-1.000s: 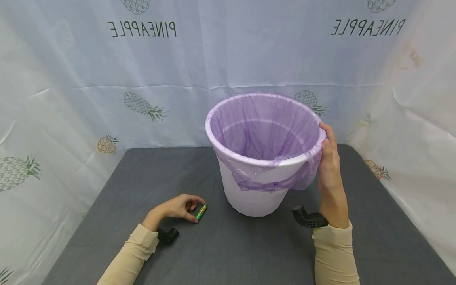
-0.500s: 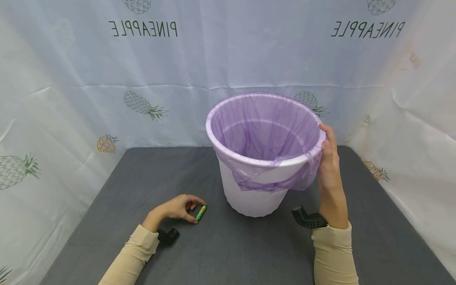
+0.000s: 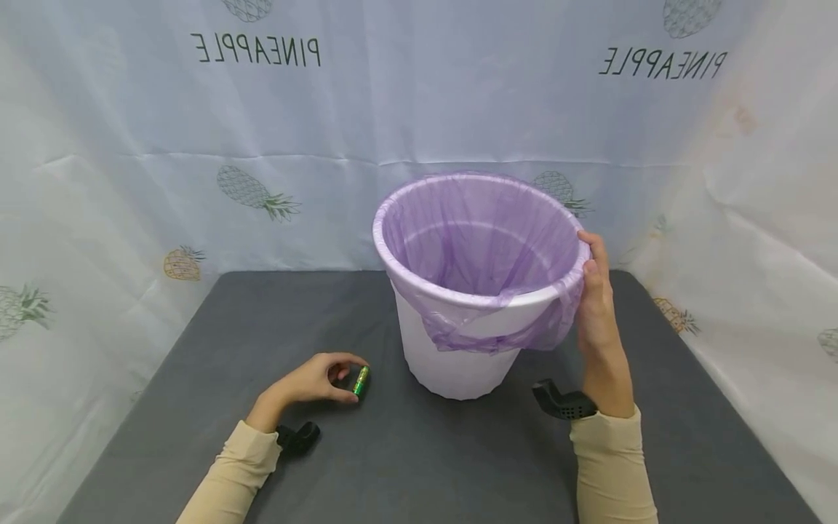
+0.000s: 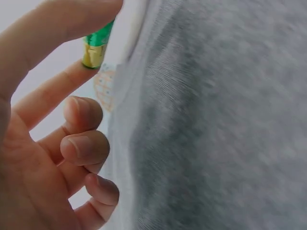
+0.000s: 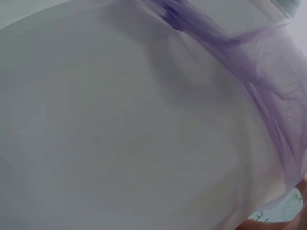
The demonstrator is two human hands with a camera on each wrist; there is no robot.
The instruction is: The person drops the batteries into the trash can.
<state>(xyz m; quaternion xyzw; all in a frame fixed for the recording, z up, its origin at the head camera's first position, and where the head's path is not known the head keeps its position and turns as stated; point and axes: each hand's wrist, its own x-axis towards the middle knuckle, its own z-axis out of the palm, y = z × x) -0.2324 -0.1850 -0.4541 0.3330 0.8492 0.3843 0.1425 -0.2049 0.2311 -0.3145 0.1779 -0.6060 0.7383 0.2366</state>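
Between thumb and index fingertip, my left hand [image 3: 316, 378] pinches a green and gold battery [image 3: 361, 380] by its two ends, low over the dark table left of the bin. The left wrist view shows the battery [image 4: 96, 46] partly behind the thumb, with the other fingers loosely bent. My right hand [image 3: 599, 306] grips the right rim of a white trash bin [image 3: 452, 364]. A thin purple bag [image 3: 484, 247] lines the bin and folds down over its rim. Most of the right hand is out of the right wrist view, which the bin wall [image 5: 120, 129] fills.
The dark grey table [image 3: 281, 313] reaches back to a pale curtain [image 3: 353, 102] printed with pineapples. Similar cloth hangs on the left and right sides. Each wrist wears a black camera mount [image 3: 563, 402].
My left hand has raised the battery slightly, and the battery's tilt is a little steeper. The head view has shifted somewhat. My right hand keeps its place on the bin rim.
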